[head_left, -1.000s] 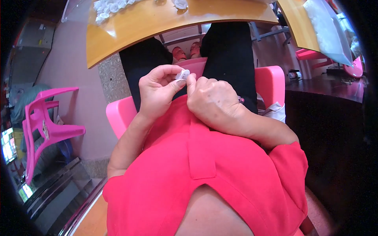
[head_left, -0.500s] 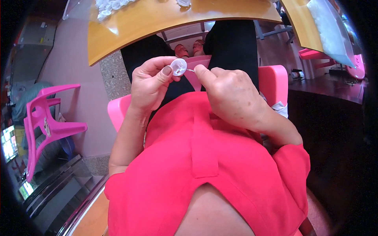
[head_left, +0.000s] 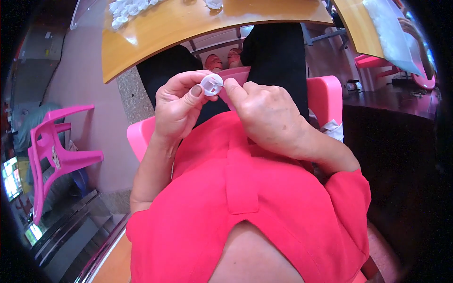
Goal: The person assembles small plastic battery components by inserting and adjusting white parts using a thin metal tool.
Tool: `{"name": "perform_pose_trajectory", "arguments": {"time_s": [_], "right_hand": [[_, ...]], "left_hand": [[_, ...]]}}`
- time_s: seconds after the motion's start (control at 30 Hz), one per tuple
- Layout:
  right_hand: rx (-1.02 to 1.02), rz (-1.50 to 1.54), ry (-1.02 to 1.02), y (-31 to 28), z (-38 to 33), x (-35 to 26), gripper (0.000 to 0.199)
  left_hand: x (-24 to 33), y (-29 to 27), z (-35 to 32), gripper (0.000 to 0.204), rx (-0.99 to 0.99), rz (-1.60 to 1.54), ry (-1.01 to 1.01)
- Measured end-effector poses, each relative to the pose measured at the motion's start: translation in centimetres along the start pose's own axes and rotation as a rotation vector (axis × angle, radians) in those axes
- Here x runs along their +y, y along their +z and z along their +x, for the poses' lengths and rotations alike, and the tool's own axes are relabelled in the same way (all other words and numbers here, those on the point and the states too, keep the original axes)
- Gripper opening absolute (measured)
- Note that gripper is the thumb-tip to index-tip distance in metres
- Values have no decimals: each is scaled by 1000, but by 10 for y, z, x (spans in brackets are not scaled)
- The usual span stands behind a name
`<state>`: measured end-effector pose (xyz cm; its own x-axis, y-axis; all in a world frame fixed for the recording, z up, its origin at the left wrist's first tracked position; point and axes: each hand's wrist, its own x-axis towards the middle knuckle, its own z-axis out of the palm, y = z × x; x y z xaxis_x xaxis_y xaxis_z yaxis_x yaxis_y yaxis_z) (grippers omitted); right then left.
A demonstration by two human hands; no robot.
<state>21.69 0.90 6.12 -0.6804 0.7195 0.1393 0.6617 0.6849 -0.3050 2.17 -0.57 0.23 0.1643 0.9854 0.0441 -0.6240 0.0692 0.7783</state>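
Note:
Between the thumb and fingers of my left hand (head_left: 179, 104) is a small round white plastic piece (head_left: 206, 85), held up above my lap. Its face has a recess and small openings. My right hand (head_left: 271, 111) is closed with thumb and forefinger pinched on a thin metal tool (head_left: 220, 85). The tool's slim tip reaches the right side of the round piece, over its recess. Most of the tool is hidden in my fingers, so I cannot tell its exact kind.
Ahead is a wooden table (head_left: 188, 23) with a pile of white plastic pieces (head_left: 127, 9) at left and one white piece (head_left: 213, 4) farther right. A clear bag of white material (head_left: 389, 35) lies at the right. A pink plastic chair (head_left: 52, 137) is on the left.
The tool's tip has moved from the round piece's right edge to over its recess. The piece has turned slightly and shifted a little left and down.

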Motion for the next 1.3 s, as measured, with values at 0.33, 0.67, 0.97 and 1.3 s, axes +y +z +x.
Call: {"name": "perform_pose_trajectory", "arguments": {"time_s": [0.33, 0.67, 0.97, 1.3], "right_hand": [[-42, -72, -15, 2, 3, 0, 17], [-118, 113, -30, 3, 5, 11, 19], [-154, 230, -48, -12, 5, 11, 26], [-99, 220, -60, -16, 8, 11, 23]], "left_hand": [[-5, 0, 0, 21, 36, 19, 5], [1, -2, 0, 21, 9, 46, -45], [10, -5, -1, 22, -23, 65, -8], [20, -4, 1, 19, 56, 162, 57]]}}
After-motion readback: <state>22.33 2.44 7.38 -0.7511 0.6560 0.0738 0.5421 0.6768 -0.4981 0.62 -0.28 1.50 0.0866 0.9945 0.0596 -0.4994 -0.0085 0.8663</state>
